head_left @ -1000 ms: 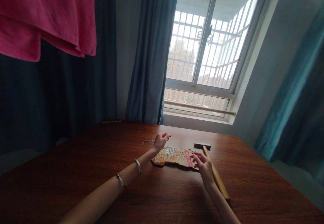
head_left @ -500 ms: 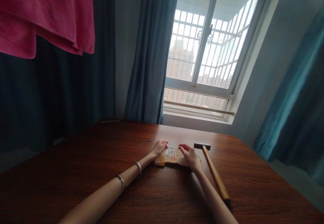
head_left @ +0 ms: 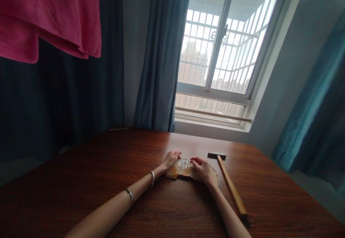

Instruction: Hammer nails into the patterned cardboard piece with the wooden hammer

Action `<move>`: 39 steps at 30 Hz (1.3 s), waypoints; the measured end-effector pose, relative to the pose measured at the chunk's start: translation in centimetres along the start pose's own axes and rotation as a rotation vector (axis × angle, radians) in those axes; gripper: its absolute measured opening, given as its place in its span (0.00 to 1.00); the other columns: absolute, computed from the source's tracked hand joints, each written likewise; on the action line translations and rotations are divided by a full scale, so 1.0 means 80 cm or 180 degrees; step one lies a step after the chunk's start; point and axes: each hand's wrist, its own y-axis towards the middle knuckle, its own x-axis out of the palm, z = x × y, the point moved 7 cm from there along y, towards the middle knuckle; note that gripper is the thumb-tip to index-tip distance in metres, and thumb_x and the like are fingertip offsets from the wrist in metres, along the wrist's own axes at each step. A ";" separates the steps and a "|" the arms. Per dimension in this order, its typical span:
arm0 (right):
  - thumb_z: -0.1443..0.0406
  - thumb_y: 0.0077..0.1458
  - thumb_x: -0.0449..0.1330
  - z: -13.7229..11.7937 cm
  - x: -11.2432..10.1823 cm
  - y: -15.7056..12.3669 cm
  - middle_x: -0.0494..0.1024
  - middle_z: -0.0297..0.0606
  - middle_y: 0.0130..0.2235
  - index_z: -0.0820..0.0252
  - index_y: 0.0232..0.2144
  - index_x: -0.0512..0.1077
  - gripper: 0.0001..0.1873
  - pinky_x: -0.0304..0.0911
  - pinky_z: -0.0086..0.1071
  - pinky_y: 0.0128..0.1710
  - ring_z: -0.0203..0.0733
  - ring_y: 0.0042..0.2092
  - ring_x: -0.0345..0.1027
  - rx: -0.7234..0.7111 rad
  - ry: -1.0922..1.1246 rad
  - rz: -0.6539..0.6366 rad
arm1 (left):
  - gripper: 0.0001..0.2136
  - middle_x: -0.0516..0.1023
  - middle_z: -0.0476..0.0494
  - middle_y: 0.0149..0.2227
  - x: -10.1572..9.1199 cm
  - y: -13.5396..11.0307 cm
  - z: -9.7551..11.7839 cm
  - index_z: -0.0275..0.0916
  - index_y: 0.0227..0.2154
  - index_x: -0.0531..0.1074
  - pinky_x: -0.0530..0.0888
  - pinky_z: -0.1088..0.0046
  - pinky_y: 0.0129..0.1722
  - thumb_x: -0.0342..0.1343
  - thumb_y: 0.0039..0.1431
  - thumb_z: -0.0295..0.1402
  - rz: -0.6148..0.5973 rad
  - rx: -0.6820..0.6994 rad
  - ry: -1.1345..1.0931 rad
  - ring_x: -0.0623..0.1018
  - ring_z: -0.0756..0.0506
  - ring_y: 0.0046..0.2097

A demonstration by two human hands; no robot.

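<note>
A pale wooden piece (head_left: 174, 169) with dark speckles and a wavy near edge lies on the table between my hands. Several thin metal nails (head_left: 184, 162) stand upright in a row near its far edge. Over its left end is my left hand (head_left: 171, 160), fingers curled together; what they hold, if anything, is too small to make out. My right hand (head_left: 202, 168) is closed in a pinch at the right end of the row, on what looks like a nail (head_left: 191, 160). My palm and forearm hide part of the wood's right side.
To the right lies a hammer (head_left: 232, 186) with a dark head and long wooden handle. Two loose nails (head_left: 155, 152) rest beyond my left hand. The brown table (head_left: 129, 173) reaches a wall with a window (head_left: 215, 55). A pink cloth (head_left: 51, 19) hangs at upper left.
My right hand has lowered its pinched fingertips toward the wooden piece, beside the row of nails. My left hand stays at the left end. The whole view has shifted slightly.
</note>
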 end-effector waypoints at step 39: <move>0.60 0.45 0.58 -0.013 0.002 -0.007 0.77 0.32 0.28 0.49 0.25 0.76 0.07 0.60 0.27 0.30 0.37 0.29 0.67 -0.0185 -0.0661 -0.0103 | 0.11 0.77 0.47 0.31 0.028 -0.019 0.065 0.37 0.32 0.74 0.68 0.76 0.36 0.58 0.44 0.36 -0.0612 0.0475 0.0057 0.74 0.47 0.36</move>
